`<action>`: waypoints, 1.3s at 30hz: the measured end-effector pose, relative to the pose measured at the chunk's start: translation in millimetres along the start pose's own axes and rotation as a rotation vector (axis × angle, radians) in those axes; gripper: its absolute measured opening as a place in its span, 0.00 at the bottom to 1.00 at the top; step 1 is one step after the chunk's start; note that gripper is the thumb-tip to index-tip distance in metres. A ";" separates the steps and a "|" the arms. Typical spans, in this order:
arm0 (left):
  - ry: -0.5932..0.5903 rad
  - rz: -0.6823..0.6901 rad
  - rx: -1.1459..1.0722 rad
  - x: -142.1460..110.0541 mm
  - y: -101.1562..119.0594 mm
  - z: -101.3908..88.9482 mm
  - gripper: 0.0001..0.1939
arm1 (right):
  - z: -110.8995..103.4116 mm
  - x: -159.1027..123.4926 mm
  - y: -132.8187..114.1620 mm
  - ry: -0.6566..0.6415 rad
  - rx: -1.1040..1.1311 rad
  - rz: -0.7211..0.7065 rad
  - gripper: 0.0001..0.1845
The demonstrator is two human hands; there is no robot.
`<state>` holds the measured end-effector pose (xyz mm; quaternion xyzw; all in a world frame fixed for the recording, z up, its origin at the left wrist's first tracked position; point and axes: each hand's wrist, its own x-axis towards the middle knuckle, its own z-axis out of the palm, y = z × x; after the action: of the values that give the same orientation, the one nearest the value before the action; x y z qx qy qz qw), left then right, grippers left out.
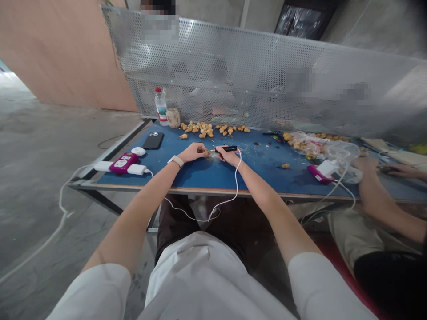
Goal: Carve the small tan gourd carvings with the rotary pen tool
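Note:
My left hand [192, 152], with a pale band at the wrist, is closed and pinches a small tan nut-like piece [207, 153], mostly hidden by the fingers. My right hand [227, 156] is wrapped round a black corded engraving pen [230, 149]. The pen lies nearly level, and its thin metal tip points left, at or close against the piece; contact is too small to make out. From its rear end a white cable [237, 178] drops over the table's front edge. Pale dust and crumbs lie on the blue tabletop [263, 173] around both hands.
Several tan nut-like pieces [200, 129] lie along the back by a perforated metal screen [213, 58]. Left are a phone [153, 140], a bottle [160, 106], a jar [173, 118] and a purple power strip [123, 163]. A co-worker's arm [380, 191] and plastic bags [340, 153] are right.

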<state>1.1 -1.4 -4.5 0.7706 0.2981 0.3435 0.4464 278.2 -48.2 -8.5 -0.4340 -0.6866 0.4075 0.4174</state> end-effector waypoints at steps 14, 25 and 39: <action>-0.009 0.023 0.027 -0.1 -0.7 -0.7 0.35 | -2.0 3.2 7.4 -0.002 0.028 -0.031 0.42; 0.010 0.033 0.074 1.9 -6.7 -2.1 0.30 | -1.5 4.1 8.9 -0.002 0.027 -0.022 0.41; 0.002 0.023 0.050 2.6 -6.4 -1.4 0.33 | -2.4 4.7 10.6 -0.029 -0.007 -0.072 0.40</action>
<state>0.5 4.0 -9.0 0.7845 0.2982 0.3420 0.4227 281.8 -40.2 -16.5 -0.4047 -0.7089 0.3961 0.4204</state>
